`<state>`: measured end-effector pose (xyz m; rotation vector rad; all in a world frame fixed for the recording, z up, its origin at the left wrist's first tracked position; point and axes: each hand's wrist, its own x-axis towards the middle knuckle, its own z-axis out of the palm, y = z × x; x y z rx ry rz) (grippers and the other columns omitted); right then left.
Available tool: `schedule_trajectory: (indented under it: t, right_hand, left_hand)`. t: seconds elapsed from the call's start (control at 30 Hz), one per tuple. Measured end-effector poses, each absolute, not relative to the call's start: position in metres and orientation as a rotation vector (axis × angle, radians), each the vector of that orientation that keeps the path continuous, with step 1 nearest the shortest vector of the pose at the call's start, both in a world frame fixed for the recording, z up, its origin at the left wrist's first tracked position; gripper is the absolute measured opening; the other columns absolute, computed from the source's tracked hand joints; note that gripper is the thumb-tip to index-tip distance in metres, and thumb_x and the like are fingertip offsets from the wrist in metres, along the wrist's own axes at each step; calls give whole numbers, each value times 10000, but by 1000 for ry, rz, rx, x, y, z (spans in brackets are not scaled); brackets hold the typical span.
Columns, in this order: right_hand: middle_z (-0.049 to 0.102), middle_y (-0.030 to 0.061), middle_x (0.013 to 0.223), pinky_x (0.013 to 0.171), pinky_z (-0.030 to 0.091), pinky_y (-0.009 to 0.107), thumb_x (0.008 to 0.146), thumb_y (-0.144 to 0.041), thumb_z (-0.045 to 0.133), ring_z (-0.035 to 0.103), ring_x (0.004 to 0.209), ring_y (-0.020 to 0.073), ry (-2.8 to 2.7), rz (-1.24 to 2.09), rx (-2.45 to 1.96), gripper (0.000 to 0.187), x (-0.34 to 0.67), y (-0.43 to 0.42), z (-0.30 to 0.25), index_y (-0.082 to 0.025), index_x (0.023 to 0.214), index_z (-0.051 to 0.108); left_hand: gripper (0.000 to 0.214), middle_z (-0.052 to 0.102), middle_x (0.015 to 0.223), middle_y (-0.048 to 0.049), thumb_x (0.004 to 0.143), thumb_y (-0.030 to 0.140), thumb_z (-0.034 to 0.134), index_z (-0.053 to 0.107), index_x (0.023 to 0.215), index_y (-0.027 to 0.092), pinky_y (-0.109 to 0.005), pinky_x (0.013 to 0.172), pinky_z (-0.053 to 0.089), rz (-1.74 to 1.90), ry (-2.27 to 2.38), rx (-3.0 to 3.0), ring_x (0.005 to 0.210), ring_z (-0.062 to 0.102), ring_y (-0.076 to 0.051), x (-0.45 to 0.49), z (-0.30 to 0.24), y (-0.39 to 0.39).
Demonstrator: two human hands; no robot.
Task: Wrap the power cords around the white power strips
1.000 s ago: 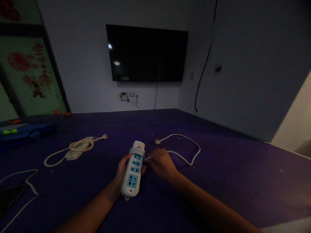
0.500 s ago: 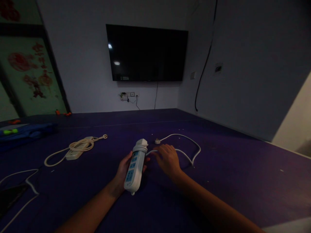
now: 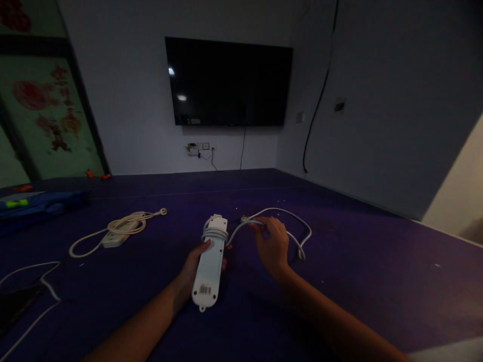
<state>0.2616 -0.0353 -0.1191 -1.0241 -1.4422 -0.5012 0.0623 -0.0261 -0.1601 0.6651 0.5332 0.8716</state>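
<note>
My left hand (image 3: 192, 264) grips a white power strip (image 3: 209, 271), its back with a barcode label and screws facing up. Several turns of its own cord are wound round the far end. From that winding the white power cord (image 3: 239, 230) runs across to my right hand (image 3: 273, 244), which pinches it between thumb and fingers. Beyond the right hand the cord loops over the purple surface (image 3: 358, 281). The plug (image 3: 244, 219) at its end lies just past my right fingertips, partly hidden behind the cord.
Left of my hands lies a second power strip (image 3: 115, 239) with a cream cord coiled on it. A thin white cable (image 3: 49, 289) and a dark flat object (image 3: 17, 306) are at the lower left. Blue cloth (image 3: 49, 203) lies farther back. A television (image 3: 230, 83) hangs on the wall.
The power strip has turned over in my left hand, from socket side up to back side up. My right hand has shifted slightly right and now pinches the cord, lifting it.
</note>
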Motion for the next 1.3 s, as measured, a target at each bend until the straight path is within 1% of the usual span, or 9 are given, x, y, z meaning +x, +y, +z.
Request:
schedule_trajectory:
  t: [0.17,0.27,0.4,0.57,0.63,0.77,0.93,1.13,1.3]
  right_hand:
    - [645,21,719,739,393,336,855,-350,573,560,703,181,-1486,-477,-1129,185,264,-31,-121,-184,848,654]
    - [691,58,921,850,400,379,848,-287,572,586,892,221,-1621,-478,-1224,159,268,-24,-127,-190,920,676]
    - [647,110,1143,948,396,395,839,-122,500,544,1087,248,-1945,-473,-1318,263,269,-16,-140,-159,1028,680]
    - [624,95,1194,1045,328,411,823,-76,466,550,1116,210,-2277,-353,-1206,385,254,-19,-149,-172,1169,604]
    - [641,87,1151,1028,346,388,823,-105,491,573,1065,199,-2407,-281,-1108,350,245,-21,-150,-160,1151,600]
    - [671,83,998,850,439,320,831,-109,504,596,937,205,-2559,-207,-1105,245,234,-23,-152,-124,1041,629]
    - [661,84,925,770,414,328,873,-152,511,583,893,219,-2465,-349,-1232,185,236,-28,-144,-157,999,646]
    - [657,68,882,754,406,331,868,-143,524,585,845,214,-2179,-416,-1310,176,250,-29,-135,-206,927,677]
    - [681,93,917,752,459,330,866,-159,526,611,839,212,-1841,-249,-1207,217,261,-22,-132,-175,1023,675]
  left_hand:
    - [446,690,668,-115,835,338,518,558,1149,24,-236,508,507,1007,694,598,551,651,-176,64,-149,-32]
    - [439,711,766,-118,833,291,516,529,1190,36,-254,553,533,1101,669,581,583,661,-175,64,-144,-36]
    - [444,705,991,-122,828,249,521,498,1239,82,-278,620,561,1135,580,590,642,670,-168,65,-142,-38]
    - [460,693,1025,-150,840,262,508,480,1252,60,-281,628,566,1085,531,597,646,668,-168,65,-143,-37]
    - [450,697,1004,-152,848,260,496,481,1248,53,-275,620,564,1065,516,595,634,666,-165,64,-143,-36]
    - [432,705,963,-140,863,261,476,484,1243,57,-274,600,561,1041,506,574,620,668,-168,64,-145,-34]
    - [459,704,747,-131,870,281,469,484,1225,-9,-302,593,559,997,565,534,604,675,-206,65,-148,-31]
    - [436,692,686,-110,874,305,486,520,1189,5,-284,607,552,1059,646,500,605,674,-199,65,-146,-32]
    - [410,703,836,-114,864,341,518,546,1169,68,-249,577,530,1013,601,545,602,656,-162,63,-147,-33]
